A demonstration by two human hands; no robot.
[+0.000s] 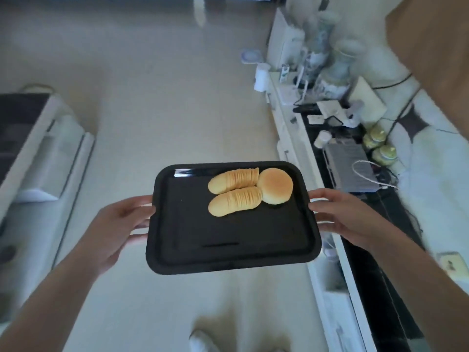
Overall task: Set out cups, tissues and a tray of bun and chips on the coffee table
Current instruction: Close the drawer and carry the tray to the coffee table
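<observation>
While carried above the pale floor [157, 97], the scene is laid out from left to right as follows.

Far left: a pale piece of furniture with a dark top [38, 148] is seen at the frame edge, blurred.

Left hand: the left hand [119, 224] is held at the tray's left edge; its fingers are curled round the rim, with the fingertips tucked beneath and hidden.

Tray: the black tray [203, 229] is held level in the air between both hands, over the floor and not on any table.

Chips: two stacks of chips [234, 190] are laid side by side in the tray's far right part, touching one another.

Bun: a round bun [275, 185] is placed just right of the chips, touching them.

Right hand: the right hand [340, 214] is held at the tray's right edge; the fingers are curled onto the rim and slightly apart, the thumb on top.

Far right: a long white cabinet with a dark top [355, 250] is seen beside the tray, crowded with vases [337, 67], cables and small items too blurred to be named.

Bottom: a white shoe [200, 341] is seen on the floor.
</observation>
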